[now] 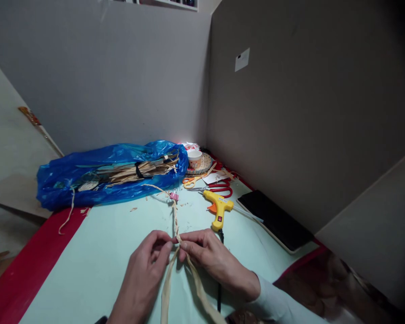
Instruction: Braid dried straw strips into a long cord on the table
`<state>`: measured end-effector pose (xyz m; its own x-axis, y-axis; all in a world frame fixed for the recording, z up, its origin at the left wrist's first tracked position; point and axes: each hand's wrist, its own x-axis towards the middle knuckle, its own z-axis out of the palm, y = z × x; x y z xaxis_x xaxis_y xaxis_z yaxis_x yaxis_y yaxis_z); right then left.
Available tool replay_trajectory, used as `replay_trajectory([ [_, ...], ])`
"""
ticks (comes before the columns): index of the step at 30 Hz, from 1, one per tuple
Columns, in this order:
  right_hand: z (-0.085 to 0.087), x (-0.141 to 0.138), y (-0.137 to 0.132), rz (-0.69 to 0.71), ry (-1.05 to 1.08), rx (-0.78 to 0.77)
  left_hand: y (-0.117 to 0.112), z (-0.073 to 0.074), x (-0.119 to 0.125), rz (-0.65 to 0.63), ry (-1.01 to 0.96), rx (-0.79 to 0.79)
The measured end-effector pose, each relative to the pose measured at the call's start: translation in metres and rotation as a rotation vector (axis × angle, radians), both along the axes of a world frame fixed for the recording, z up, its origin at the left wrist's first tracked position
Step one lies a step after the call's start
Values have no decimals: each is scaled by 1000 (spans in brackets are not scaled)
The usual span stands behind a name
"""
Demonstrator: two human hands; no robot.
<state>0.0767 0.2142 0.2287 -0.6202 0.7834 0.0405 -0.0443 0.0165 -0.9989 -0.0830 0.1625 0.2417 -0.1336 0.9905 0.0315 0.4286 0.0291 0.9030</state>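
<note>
Two pale, flat strands of dried plant fibre (167, 288) run toward me from a twisted or braided cord (175, 216) of the same fibre. My left hand (148, 265) pinches at the junction from the left, thumb and forefinger together. From the right, my right hand (209, 254) grips the same spot between thumb and fingers. The cord stretches away from my fingertips to a pink binder clip (174, 196), with a loose end beyond it. Exactly how the strands cross under my fingers is partly hidden.
A blue plastic bag (70, 166) holds a bundle of dried strips (145, 171). Right of the cord lie a yellow glue gun (219, 207), red-handled scissors (227, 188), orange-handled scissors (191, 182) and a black tablet-like slab (273, 218). A paper cup (195, 159) stands behind.
</note>
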Motion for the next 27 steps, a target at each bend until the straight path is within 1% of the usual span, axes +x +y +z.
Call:
replay_trajectory([
  [2,0,0,-1,39,38,35,7,-4,0,-73,-325,-111],
  [3,1,0,-1,59,55,55,10,-8,0,-101,-435,-132],
  [5,0,0,-3,84,55,96,13,-16,2,-125,-536,-152],
  [7,-2,0,-5,50,-1,150,13,-22,3,-128,-568,-184],
  [10,-6,1,-10,-56,-130,209,12,-24,4,-126,-612,-251],
  [13,-6,3,-14,-85,-241,243,11,-21,4,-121,-584,-306],
  [17,-1,6,-16,-129,-425,348,9,-14,6,-63,-486,-322],
  [20,-1,9,-18,-142,-523,438,9,-10,8,-33,-393,-312],
  [22,-3,9,-21,-208,-550,566,9,-7,9,-29,-328,-293],
  [23,-5,7,-24,-266,-553,667,9,-7,9,-30,-310,-286],
  [26,-10,0,-33,-471,-519,1054,10,-9,8,-39,-351,-278],
  [27,-11,-3,-35,-506,-498,1179,10,-10,8,-33,-377,-286],
])
